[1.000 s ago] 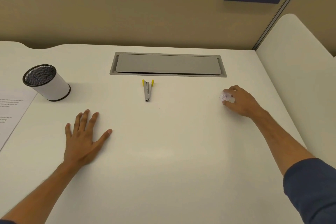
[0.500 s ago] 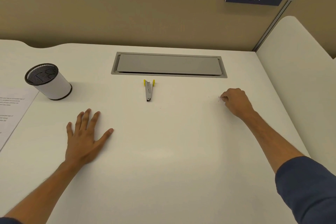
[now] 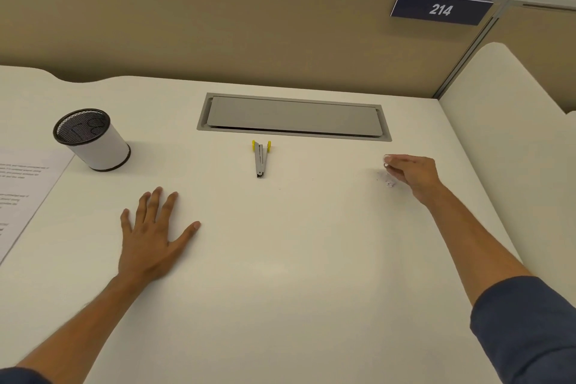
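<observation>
My left hand (image 3: 152,237) lies flat on the white desk (image 3: 280,274), fingers spread, holding nothing. My right hand (image 3: 411,173) hovers at the right of the desk with its fingers pointing left. Its fingertips pinch a small white crumpled piece (image 3: 387,161). Just below the hand, a faint blurred whitish speck (image 3: 388,181) shows on the desk; I cannot tell what it is. A grey staple remover with yellow tips (image 3: 260,157) lies in the middle of the desk, between my hands and apart from both.
A white pen cup with a black mesh rim (image 3: 93,140) stands at the left, beside a printed sheet (image 3: 21,196). A grey cable hatch (image 3: 293,117) is set into the desk behind the staple remover. A white side panel (image 3: 514,134) bounds the right edge.
My right hand closed over the crumpled piece, then rose slightly with its fingers stretched out to the left. My left hand has stayed flat in place.
</observation>
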`<state>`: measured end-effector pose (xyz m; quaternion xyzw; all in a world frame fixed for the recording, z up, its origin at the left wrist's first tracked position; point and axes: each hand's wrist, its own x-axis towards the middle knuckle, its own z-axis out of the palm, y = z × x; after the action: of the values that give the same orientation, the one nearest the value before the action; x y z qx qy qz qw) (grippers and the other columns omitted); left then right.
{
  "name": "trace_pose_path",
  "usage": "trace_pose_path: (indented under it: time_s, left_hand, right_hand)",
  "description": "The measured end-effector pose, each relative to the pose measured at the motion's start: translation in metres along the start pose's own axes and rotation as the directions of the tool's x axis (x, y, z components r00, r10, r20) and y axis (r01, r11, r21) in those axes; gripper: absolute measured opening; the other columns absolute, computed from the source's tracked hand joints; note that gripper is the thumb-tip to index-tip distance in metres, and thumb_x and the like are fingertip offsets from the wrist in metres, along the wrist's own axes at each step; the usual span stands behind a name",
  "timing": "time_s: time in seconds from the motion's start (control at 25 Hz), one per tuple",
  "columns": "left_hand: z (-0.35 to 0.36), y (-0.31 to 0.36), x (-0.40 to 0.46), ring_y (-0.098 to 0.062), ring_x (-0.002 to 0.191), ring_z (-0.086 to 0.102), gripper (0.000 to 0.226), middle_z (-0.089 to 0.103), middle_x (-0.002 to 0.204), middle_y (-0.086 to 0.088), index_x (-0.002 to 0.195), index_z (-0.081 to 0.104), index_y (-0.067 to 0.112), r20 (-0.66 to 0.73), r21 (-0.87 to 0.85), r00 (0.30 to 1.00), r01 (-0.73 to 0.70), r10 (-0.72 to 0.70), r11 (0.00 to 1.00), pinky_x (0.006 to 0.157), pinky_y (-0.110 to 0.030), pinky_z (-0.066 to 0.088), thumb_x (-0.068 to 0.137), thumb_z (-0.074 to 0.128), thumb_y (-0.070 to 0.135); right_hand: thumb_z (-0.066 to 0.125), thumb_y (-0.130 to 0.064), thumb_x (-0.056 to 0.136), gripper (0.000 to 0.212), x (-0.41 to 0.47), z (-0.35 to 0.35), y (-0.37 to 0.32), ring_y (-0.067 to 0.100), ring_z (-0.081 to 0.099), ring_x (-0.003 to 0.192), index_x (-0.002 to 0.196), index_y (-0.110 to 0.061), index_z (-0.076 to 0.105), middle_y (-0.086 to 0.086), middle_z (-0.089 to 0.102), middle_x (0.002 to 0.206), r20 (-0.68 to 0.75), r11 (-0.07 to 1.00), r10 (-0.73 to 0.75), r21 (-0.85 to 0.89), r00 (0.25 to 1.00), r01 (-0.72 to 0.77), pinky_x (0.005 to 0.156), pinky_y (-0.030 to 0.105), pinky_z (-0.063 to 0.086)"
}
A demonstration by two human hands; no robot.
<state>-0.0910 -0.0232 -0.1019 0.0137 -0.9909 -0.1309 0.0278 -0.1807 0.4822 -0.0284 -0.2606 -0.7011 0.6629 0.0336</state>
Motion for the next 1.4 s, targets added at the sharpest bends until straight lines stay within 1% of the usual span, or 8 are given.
trace_pose_path:
  time_s: [0.12,0.32,0.68,0.96,1.08,1.2,1.28,1.4]
  left_hand:
    - [0.0,-0.001,0.0,-0.021,0.151,0.006,0.088,0.015,0.164,-0.003,0.154,0.024,0.026,0.014,0.006,1.0,-0.003,0.003,1.0,0.119,-0.052,0.004,0.082,0.018,0.078]
    - [-0.011,-0.015,0.003,-0.017,0.151,0.003,0.09,0.009,0.165,0.002,0.155,0.018,0.033,0.091,0.005,0.995,-0.047,0.046,0.999,0.119,-0.05,0.001,0.079,0.013,0.081]
    - [-0.025,-0.06,0.004,-0.01,0.151,-0.002,0.081,-0.001,0.164,0.011,0.154,0.004,0.041,0.117,0.013,0.987,-0.115,0.112,0.993,0.12,-0.049,-0.002,0.084,0.005,0.081]
    - [-0.023,-0.061,0.006,-0.011,0.151,-0.006,0.076,-0.006,0.164,0.012,0.154,0.0,0.041,0.104,0.006,0.988,-0.114,0.112,0.994,0.12,-0.048,-0.006,0.088,0.011,0.077]
    - [-0.022,-0.061,0.007,-0.011,0.151,-0.006,0.074,-0.004,0.164,0.011,0.154,0.002,0.041,0.09,-0.003,0.989,-0.118,0.118,0.993,0.12,-0.05,-0.006,0.09,0.015,0.076]
    - [-0.022,-0.062,0.007,-0.011,0.151,-0.007,0.074,-0.005,0.164,0.011,0.154,0.002,0.04,0.084,-0.019,0.988,-0.125,0.126,0.992,0.12,-0.05,-0.008,0.09,0.017,0.075]
    - [-0.022,-0.062,0.007,-0.011,0.151,-0.009,0.074,-0.008,0.164,0.011,0.154,0.0,0.04,0.084,-0.018,0.989,-0.121,0.122,0.993,0.12,-0.05,-0.009,0.091,0.017,0.075]
    - [-0.021,-0.062,0.007,-0.011,0.15,-0.013,0.074,-0.012,0.163,0.011,0.153,-0.005,0.041,0.091,-0.018,0.988,-0.12,0.121,0.993,0.119,-0.05,-0.012,0.091,0.015,0.075]
  right_hand:
    - [0.069,-0.001,0.084,0.012,-0.016,0.024,-0.015,0.015,0.068,0.081,0.096,0.001,0.069,0.002,0.075,0.077,0.121,0.97,0.078,0.22,0.99,-0.104,0.07,0.016,0.057]
    - [0.064,-0.002,0.088,0.011,-0.049,0.092,-0.042,0.01,0.07,0.076,0.098,0.001,0.068,0.004,0.073,0.082,0.277,0.906,0.052,0.39,0.959,-0.162,0.074,0.017,0.057]
    - [0.065,-0.002,0.088,0.01,-0.101,0.267,-0.087,0.01,0.069,0.074,0.096,0.002,0.068,0.005,0.072,0.082,0.529,0.896,0.017,0.368,0.848,-0.247,0.073,0.017,0.057]
    - [0.066,0.003,0.086,0.004,-0.134,0.397,-0.097,0.012,0.065,0.069,0.089,0.004,0.068,0.006,0.068,0.078,0.583,0.9,0.038,0.333,0.812,-0.282,0.075,0.019,0.058]
    - [0.07,0.003,0.082,0.01,-0.145,0.45,-0.094,0.014,0.065,0.069,0.091,0.007,0.07,0.01,0.069,0.082,0.554,0.961,-0.013,0.236,0.833,-0.142,0.073,0.02,0.059]
    - [0.073,-0.003,0.08,0.007,-0.151,0.489,-0.084,0.016,0.067,0.072,0.086,0.0,0.076,0.007,0.072,0.081,0.487,0.971,-0.21,0.001,0.847,0.24,0.077,0.027,0.058]
    - [0.069,-0.005,0.081,0.008,-0.154,0.505,-0.081,0.017,0.067,0.075,0.079,-0.005,0.077,0.004,0.073,0.075,0.533,0.838,-0.349,-0.19,0.771,0.511,0.077,0.03,0.056]
    - [0.051,-0.001,0.083,0.021,-0.153,0.52,-0.079,0.024,0.066,0.081,0.079,0.004,0.071,0.013,0.073,0.083,0.702,0.555,-0.35,-0.378,0.62,0.741,0.073,0.034,0.055]
